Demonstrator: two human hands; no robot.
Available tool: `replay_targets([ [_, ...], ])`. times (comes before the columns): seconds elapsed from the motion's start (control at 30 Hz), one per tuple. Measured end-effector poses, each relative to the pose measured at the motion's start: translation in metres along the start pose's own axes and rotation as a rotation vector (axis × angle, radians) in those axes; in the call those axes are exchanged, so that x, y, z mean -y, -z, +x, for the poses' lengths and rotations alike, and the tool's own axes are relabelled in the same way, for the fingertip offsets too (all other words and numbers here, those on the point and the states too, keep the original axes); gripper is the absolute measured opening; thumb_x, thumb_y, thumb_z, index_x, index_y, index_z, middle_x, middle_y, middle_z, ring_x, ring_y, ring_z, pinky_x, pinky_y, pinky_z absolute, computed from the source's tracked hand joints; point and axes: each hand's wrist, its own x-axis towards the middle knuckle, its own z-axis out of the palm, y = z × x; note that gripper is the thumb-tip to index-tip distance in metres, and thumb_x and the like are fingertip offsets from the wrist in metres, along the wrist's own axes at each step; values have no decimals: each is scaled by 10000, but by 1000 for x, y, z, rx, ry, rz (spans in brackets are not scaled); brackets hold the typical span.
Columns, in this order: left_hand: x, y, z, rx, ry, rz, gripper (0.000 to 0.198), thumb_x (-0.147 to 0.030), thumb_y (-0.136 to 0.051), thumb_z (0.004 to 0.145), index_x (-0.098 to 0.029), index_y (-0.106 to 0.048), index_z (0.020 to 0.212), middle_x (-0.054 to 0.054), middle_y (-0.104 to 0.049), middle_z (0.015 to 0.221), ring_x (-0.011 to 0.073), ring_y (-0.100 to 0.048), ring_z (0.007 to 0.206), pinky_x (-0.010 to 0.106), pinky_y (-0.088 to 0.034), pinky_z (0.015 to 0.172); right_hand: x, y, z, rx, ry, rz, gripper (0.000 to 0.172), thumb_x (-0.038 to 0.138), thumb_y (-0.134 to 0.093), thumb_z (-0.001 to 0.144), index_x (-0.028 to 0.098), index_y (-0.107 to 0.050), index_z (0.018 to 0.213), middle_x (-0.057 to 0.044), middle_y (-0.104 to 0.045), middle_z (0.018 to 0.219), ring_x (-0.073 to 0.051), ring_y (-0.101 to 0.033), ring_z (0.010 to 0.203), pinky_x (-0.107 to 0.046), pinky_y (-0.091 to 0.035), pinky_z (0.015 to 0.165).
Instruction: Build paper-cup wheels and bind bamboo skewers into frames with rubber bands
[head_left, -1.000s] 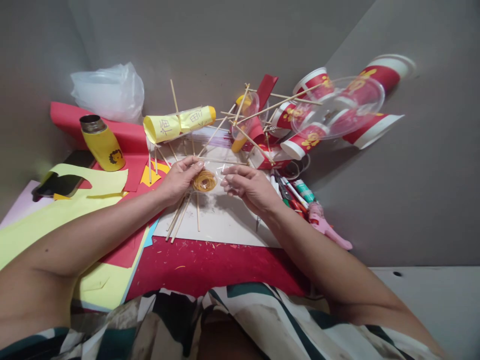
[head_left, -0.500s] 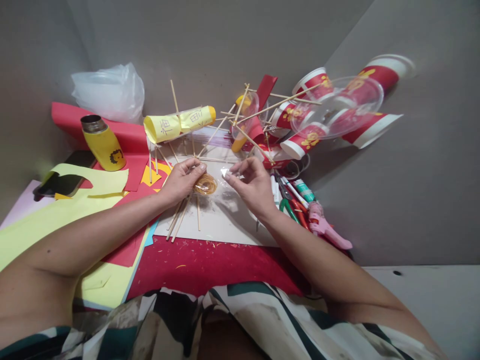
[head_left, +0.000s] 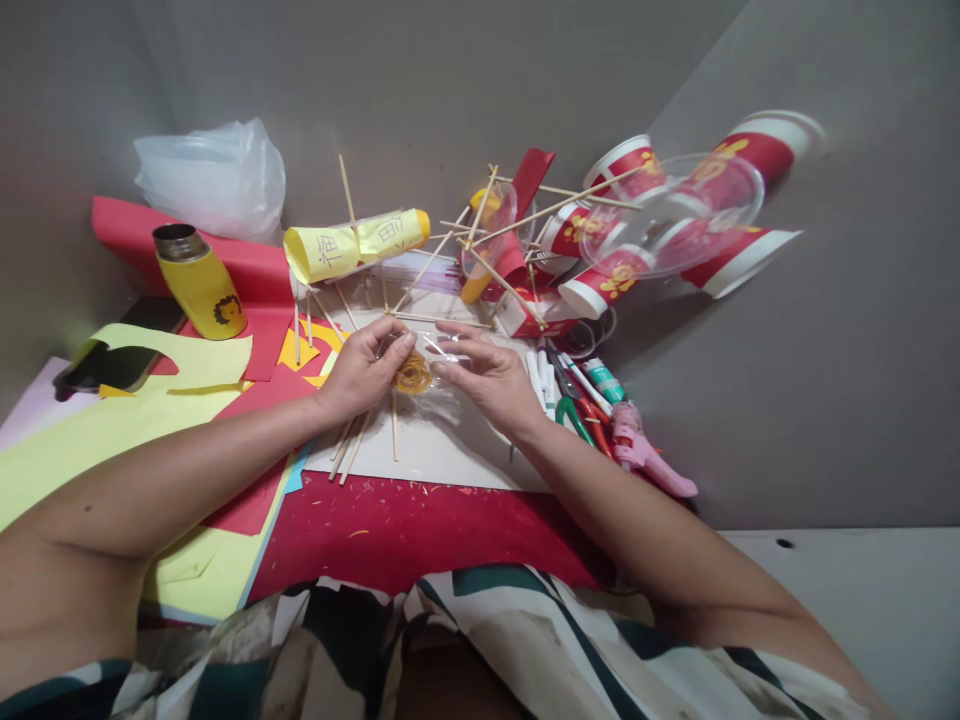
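My left hand [head_left: 365,365] pinches one side of a small clear plastic bag [head_left: 442,347] between thumb and fingers. A coil of tan rubber bands [head_left: 412,375] shows inside the bag, just right of the left thumb. At the bag's other side is my right hand [head_left: 495,378], its thumb and fingers on the clear plastic. Both hands are above a white board [head_left: 442,458]. Several thin wooden sticks [head_left: 352,450] lie partly under my left hand. Behind the hands stands a stick frame bearing a yellow paper roll [head_left: 356,245] with writing on it.
Red-and-white paper cups [head_left: 611,283] on a stick-and-plastic structure rise at the back right. Below them lie markers, scissors and a pink glue gun [head_left: 649,460]. A yellow bottle [head_left: 199,285], a phone [head_left: 112,368] and coloured paper [head_left: 67,470] are at left.
My right hand has moved slightly left, closer to the left hand, and its fingers have spread along the plastic. The bag's clear film is now bunched between both hands.
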Motion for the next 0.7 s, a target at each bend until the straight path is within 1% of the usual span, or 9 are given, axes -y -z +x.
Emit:
replay_targets([
  [0.1, 2, 0, -1, 13, 1, 28, 194, -238, -609, 958, -208, -614, 767, -7, -586, 733, 124, -529, 693, 250, -430, 667, -1, -1, 1, 69, -8, -47, 223, 387, -857, 755, 333, -829, 970, -58, -666, 1356, -249, -600, 1294, -441, -529, 1001],
  [0.17, 3, 0, -2, 31, 20, 18, 195, -260, -608, 964, -204, -619, 777, 4, -620, 756, 131, -554, 708, 253, -439, 669, -1, -3, 1, 70, -18, -82, 201, 396, -863, 745, 315, -832, 927, -61, -681, 1331, -251, -614, 1274, -453, -515, 1024],
  [0.27, 3, -1, -2, 46, 45, -21, 183, -278, -625, 961, -199, -636, 797, 6, -634, 764, 133, -565, 714, 259, -446, 680, -1, -6, 0, 30, -56, -51, 155, 399, -862, 737, 270, -813, 809, -65, -715, 1249, -246, -650, 1199, -451, -526, 1008],
  [0.37, 0, -2, -2, 26, 46, -25, 178, -246, -647, 946, -194, -635, 776, -13, -592, 726, 118, -528, 689, 251, -435, 685, -1, -8, -1, -21, -99, 37, 152, 371, -865, 727, 244, -783, 743, -60, -737, 1186, -228, -674, 1124, -432, -537, 989],
  [0.47, 0, -2, 1, 17, 63, -40, 197, -256, -660, 933, -190, -610, 755, -27, -556, 690, 109, -502, 656, 242, -431, 664, -2, -6, -2, -88, -146, 138, 180, 374, -886, 698, 237, -774, 730, -50, -755, 1160, -216, -683, 1093, -406, -540, 984],
  [0.6, 5, -2, 3, 44, 110, -94, 209, -306, -685, 904, -185, -587, 765, -41, -543, 641, 94, -491, 579, 227, -416, 571, -7, -4, -2, -147, -211, 217, 262, 409, -917, 642, 220, -777, 759, -43, -772, 1095, -199, -688, 1025, -380, -518, 998],
  [0.7, 7, -2, 3, 65, 188, -144, 184, -303, -704, 874, -183, -586, 801, -41, -569, 615, 84, -504, 537, 209, -396, 517, -10, -4, -1, -157, -243, 211, 334, 477, -903, 648, 208, -753, 777, -42, -769, 1029, -174, -667, 919, -349, -523, 920],
])
